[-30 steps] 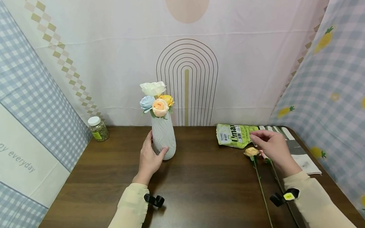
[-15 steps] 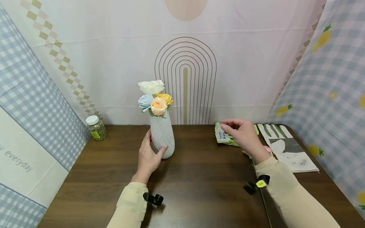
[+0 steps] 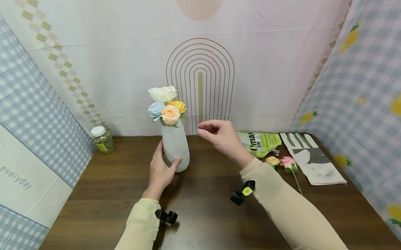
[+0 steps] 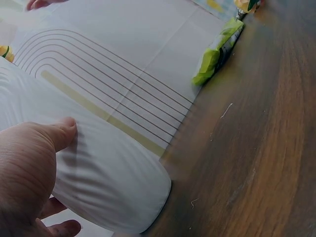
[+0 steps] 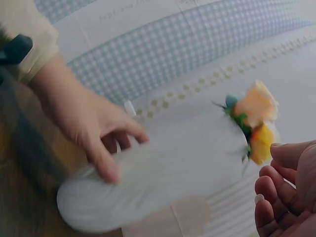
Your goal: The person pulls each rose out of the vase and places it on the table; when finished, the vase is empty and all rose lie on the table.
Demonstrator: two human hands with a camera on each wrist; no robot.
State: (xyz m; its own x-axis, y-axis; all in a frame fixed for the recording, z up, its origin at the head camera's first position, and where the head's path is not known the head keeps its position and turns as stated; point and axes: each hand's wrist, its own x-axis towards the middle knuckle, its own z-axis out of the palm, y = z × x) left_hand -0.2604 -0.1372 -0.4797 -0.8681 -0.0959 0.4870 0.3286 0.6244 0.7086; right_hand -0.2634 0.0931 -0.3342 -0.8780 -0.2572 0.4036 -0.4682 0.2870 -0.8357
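Observation:
My left hand (image 3: 161, 171) grips the lower part of a white ribbed vase (image 3: 176, 144), thumb on its near side. The vase stands slightly tilted on the table. From its mouth rise a white flower (image 3: 162, 94), a blue rose (image 3: 156, 109), a peach rose (image 3: 170, 115) and a yellow rose (image 3: 179, 106). My right hand (image 3: 222, 140) is in the air right of the vase, fingers loosely curled, nothing visible in them. In the right wrist view, the right hand (image 5: 291, 192) appears near the yellow rose (image 5: 260, 143), with the vase (image 5: 163, 168) beyond.
On the brown table (image 3: 203, 214), a yellow rose (image 3: 273, 161) and a pink rose (image 3: 288, 163) lie at the right. Behind them are a green packet (image 3: 265, 142) and a white-and-grey glove (image 3: 314, 163). A white-lidded jar (image 3: 103, 140) stands at the back left.
My right hand has moved left from above the lying roses, past the green packet, toward the vase. The left hand keeps its grip on the vase. The head view has shifted slightly.

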